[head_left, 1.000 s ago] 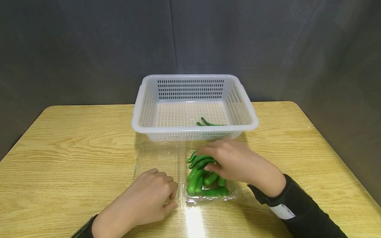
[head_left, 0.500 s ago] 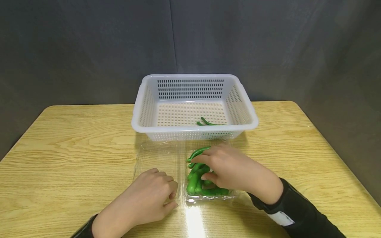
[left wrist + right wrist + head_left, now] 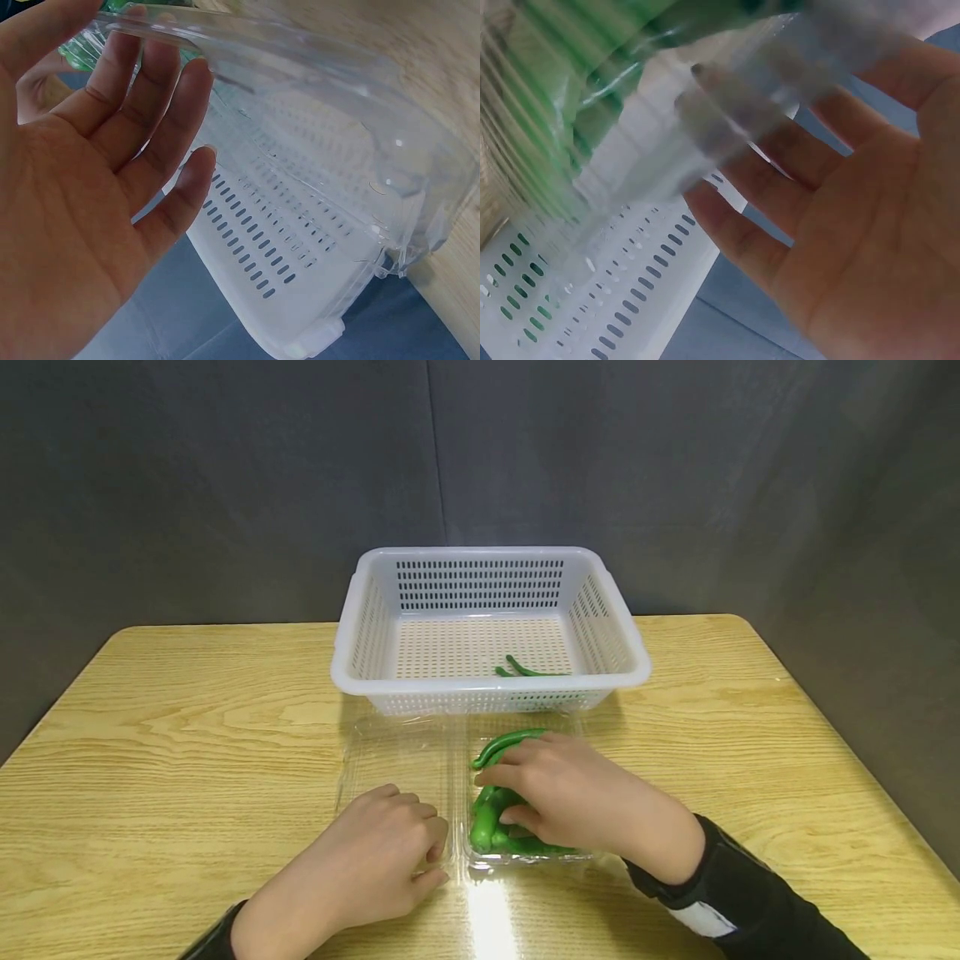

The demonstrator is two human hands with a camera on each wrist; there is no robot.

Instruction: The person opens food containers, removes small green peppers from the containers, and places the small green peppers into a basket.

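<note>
Several green chili peppers lie in the right half of a hinged clear plastic box, spread flat on the table. Over these peppers is my right hand, its fingers reaching down among them. In the right wrist view, the fingers look extended and partly show through the clear wall; whether a pepper lies under the fingertips is hidden. My left hand rests at the box's lid half. Its fingers, relaxed and slightly bent in the left wrist view, touch the lid's edge.
Behind the box stands a white slotted basket. A few thin green peppers lie at its near right side, partly hidden by the rim. The wooden table ends at a dark grey backdrop.
The right hand has moved toward the person and slightly left over the peppers. The long pepper at the back now lies straighter along the far side. My left hand has stayed still.
</note>
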